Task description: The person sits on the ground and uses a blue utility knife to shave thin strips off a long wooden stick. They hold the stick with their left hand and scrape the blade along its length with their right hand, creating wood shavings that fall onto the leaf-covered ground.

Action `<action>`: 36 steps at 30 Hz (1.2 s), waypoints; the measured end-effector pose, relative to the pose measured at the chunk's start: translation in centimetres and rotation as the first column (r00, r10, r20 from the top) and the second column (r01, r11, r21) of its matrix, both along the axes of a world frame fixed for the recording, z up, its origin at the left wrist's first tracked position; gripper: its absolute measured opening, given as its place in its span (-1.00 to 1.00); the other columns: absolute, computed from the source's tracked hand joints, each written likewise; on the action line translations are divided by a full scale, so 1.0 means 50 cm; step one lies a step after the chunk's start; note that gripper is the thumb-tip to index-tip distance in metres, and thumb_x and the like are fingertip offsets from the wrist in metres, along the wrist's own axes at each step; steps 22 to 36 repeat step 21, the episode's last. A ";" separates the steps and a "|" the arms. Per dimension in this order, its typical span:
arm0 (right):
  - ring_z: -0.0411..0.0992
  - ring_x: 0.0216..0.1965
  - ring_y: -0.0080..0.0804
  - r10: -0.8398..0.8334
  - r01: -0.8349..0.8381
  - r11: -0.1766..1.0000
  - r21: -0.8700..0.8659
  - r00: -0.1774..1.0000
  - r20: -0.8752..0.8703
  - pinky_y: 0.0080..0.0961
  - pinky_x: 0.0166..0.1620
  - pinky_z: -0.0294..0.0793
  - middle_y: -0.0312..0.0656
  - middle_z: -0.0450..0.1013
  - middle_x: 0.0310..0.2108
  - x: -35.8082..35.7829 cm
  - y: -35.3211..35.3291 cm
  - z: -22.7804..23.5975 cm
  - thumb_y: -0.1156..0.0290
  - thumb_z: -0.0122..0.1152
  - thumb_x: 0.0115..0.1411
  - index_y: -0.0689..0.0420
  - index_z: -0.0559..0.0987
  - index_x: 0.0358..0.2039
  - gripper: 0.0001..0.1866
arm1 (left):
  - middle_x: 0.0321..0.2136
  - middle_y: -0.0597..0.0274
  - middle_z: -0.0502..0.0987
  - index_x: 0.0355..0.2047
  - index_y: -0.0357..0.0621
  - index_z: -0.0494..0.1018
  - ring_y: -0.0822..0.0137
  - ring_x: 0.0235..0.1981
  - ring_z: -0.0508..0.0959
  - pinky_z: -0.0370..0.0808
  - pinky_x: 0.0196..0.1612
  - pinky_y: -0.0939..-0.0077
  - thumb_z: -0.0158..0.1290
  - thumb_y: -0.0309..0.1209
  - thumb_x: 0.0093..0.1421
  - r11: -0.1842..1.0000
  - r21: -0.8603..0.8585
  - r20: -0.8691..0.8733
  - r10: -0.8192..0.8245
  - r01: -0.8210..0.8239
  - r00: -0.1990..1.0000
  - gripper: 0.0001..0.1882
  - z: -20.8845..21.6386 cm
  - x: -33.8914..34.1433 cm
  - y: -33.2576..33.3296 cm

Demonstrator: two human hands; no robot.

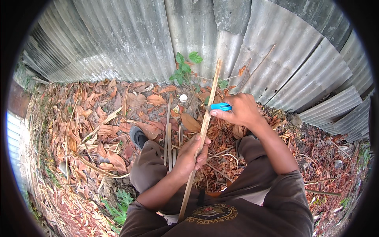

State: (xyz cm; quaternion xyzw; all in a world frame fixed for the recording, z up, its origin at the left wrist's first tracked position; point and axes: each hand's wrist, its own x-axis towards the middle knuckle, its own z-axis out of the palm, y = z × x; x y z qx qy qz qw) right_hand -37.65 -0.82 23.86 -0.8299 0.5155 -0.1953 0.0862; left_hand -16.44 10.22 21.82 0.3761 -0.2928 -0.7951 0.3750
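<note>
A long, pale wooden strip (213,91), possibly split bamboo, slants from my lap up toward the metal fence. My left hand (191,155) is closed around it below its middle. Higher up, my right hand (241,110) grips a blue-handled knife (220,106), which looks like a utility cutter. Its short dark blade meets the strip's edge, though the exact contact is too small to make out. Left of the held strip, several thin strips (169,138) lie on the ground between my legs, partly hidden by my left forearm.
Corrugated metal sheets (130,43) form a fence ahead. Dry brown leaves (114,158) cover the ground. A green plant (182,71) grows at the fence's foot, near a small white round object (183,98). Thin dry sticks (260,63) lean on the metal at the right.
</note>
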 end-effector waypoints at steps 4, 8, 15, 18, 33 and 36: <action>0.41 -0.67 -0.04 0.011 -0.011 1.000 -0.008 1.000 -0.015 -0.20 -0.52 0.39 -0.12 0.37 -0.77 0.002 0.000 -0.005 -0.32 0.18 -0.01 0.08 0.57 -0.66 -0.37 | -0.73 0.42 0.13 0.00 -0.17 0.31 0.58 -0.80 0.06 0.07 -0.68 0.69 -0.31 -0.06 0.42 0.999 -0.038 0.073 -0.004 0.007 0.997 -0.55 0.022 0.000 0.005; 0.41 -0.66 -0.04 0.028 -0.028 1.000 -0.002 1.000 -0.006 -0.21 -0.53 0.38 -0.12 0.36 -0.77 0.004 -0.001 -0.002 -0.34 0.16 0.00 0.11 0.56 -0.68 -0.34 | -0.73 0.43 0.11 0.04 -0.17 0.30 0.60 -0.79 0.05 0.06 -0.68 0.71 -0.32 -0.04 0.42 0.998 -0.061 0.158 -0.006 0.016 0.987 -0.53 0.027 0.002 0.008; 0.39 -0.68 -0.02 0.024 -0.024 1.000 -0.015 0.999 0.040 -0.19 -0.54 0.36 -0.11 0.33 -0.79 0.003 -0.008 -0.004 -0.37 0.15 -0.02 0.12 0.53 -0.69 -0.31 | -0.73 0.45 0.12 0.06 -0.13 0.29 0.62 -0.79 0.07 0.08 -0.69 0.73 -0.34 -0.06 0.43 0.993 -0.110 0.140 -0.023 0.038 0.990 -0.55 0.021 0.007 0.002; 0.41 -0.66 -0.01 0.012 -0.010 0.999 -0.043 0.998 0.062 -0.19 -0.54 0.38 -0.12 0.32 -0.79 0.008 -0.007 0.007 -0.37 0.14 -0.02 0.12 0.53 -0.68 -0.30 | -0.73 0.48 0.13 0.06 -0.07 0.30 0.65 -0.77 0.11 0.11 -0.70 0.74 -0.34 -0.07 0.44 0.992 -0.117 0.125 -0.037 0.052 0.991 -0.58 0.025 0.010 -0.001; 0.42 -0.65 -0.02 0.018 -0.018 1.000 -0.025 1.000 0.007 -0.23 -0.51 0.40 -0.13 0.33 -0.79 0.000 -0.006 0.008 -0.36 0.13 0.00 0.13 0.53 -0.67 -0.31 | -0.73 0.48 0.14 0.06 -0.07 0.30 0.65 -0.78 0.11 0.12 -0.71 0.74 -0.34 -0.08 0.44 0.988 -0.140 0.118 -0.043 0.059 0.992 -0.58 0.022 0.010 -0.008; 0.42 -0.65 -0.02 0.018 -0.018 1.000 -0.025 1.000 0.007 -0.23 -0.51 0.40 -0.13 0.33 -0.79 0.000 -0.006 0.008 -0.36 0.13 0.00 0.13 0.53 -0.67 -0.31 | -0.73 0.48 0.14 0.06 -0.07 0.30 0.65 -0.78 0.11 0.12 -0.71 0.74 -0.34 -0.08 0.44 0.988 -0.140 0.118 -0.043 0.059 0.992 -0.58 0.022 0.010 -0.008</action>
